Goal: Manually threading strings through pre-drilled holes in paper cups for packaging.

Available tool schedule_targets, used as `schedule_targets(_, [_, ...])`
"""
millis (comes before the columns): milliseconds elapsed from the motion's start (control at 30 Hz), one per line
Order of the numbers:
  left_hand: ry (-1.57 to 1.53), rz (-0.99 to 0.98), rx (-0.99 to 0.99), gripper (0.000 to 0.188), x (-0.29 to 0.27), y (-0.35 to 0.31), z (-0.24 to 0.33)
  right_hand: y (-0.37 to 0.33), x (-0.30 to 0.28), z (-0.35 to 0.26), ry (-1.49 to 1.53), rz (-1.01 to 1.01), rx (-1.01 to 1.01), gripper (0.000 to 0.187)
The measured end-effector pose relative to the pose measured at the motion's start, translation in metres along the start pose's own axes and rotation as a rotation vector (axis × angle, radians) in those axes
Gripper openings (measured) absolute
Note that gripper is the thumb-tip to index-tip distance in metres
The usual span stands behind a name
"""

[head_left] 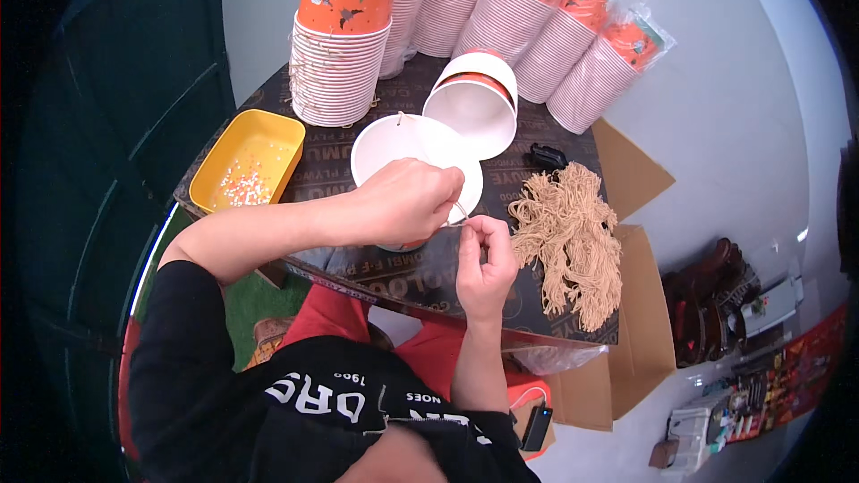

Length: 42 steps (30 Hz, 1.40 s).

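Observation:
A paper bucket [380, 145], white inside, stands in front of me with its mouth facing up. My left hand [410, 201] reaches across it, fingers closed on a thin beige cord [462, 209] at the near right rim. At that same rim my right hand [486, 270] pinches the cord between thumb and fingertips. A bit of cord also pokes out at the bucket's far rim. Right of my hands lies a large bundle of loose beige cords [568, 237]. Just beyond the bucket, nested paper buckets [472, 116] lie on their side, open toward me.
At the left is a yellow tray [293, 156] holding small pale and orange bits. A tall stack of orange buckets [340, 72] rises behind, beside several plastic-wrapped stacks [573, 31]. A small black object [548, 157] sits above the cords. An open cardboard box [646, 322] stands beyond the table's right edge.

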State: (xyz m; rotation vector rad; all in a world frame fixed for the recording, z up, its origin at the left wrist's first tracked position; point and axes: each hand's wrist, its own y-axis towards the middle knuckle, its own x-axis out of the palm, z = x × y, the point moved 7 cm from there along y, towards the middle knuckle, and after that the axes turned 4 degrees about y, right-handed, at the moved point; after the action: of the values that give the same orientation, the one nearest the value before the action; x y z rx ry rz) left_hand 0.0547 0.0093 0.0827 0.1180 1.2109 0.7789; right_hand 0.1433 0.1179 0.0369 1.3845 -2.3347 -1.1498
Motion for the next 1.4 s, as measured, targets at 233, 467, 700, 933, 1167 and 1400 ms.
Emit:
schedule_targets(233, [0.021, -0.06, 0.063, 0.006, 0.0, -0.007, 0.005, -0.005, 0.006, 0.013, 0.166, 0.081, 0.152, 0.002])
schedule_targets(467, [-0.072, -0.035, 0.161, 0.005, -0.004, -0.014, 0.011, -0.005, 0.01, 0.014, 0.225, 0.123, 0.193, 0.002])
schedule_targets(700, [-0.14, -0.014, 0.164, 0.002, -0.007, -0.015, 0.011, -0.005, 0.012, 0.016, 0.263, 0.125, 0.214, 0.005])
schedule_targets(933, [-0.182, -0.029, 0.157, 0.002, -0.008, -0.014, 0.011, -0.003, 0.011, 0.014, 0.084, 0.079, 0.157, 0.002])
schedule_targets(1167, [-0.17, -0.016, 0.147, 0.002, -0.006, -0.012, 0.006, 0.003, 0.007, 0.004, -0.03, 0.036, 0.062, 0.003])
schedule_targets(1400, [-0.171, -0.056, 0.1, 0.002, -0.003, -0.011, -0.001, 0.006, 0.01, 0.003, -0.004, -0.063, 0.061, 0.007])
